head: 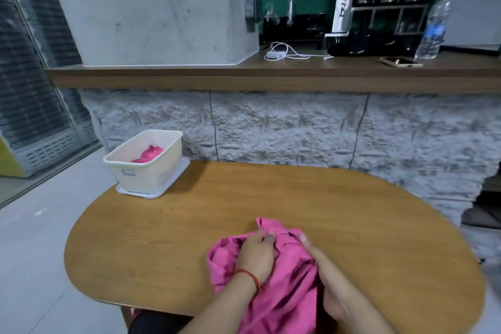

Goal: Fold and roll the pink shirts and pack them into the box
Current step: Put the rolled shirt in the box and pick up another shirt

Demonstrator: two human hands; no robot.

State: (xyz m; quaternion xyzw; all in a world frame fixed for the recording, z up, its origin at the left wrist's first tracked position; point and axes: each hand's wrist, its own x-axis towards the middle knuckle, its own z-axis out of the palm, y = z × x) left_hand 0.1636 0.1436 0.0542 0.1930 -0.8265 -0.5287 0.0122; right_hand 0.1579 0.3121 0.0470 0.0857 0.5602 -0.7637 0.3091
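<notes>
As left hand (pixel 256 253) pinches it, pink shirt (pixel 287 298) bunched, creased

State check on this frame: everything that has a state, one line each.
pink shirt: crumpled, not yet folded, on the table
left hand: grips the shirt's upper fabric
right hand: grips the shirt's right side
box: open, upright, table's far left
rolled shirt: inside the box
water bottle: upright on the counter

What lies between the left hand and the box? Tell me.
Nothing: only bare wooden table between the left hand and the box, as the head view shows.
</notes>
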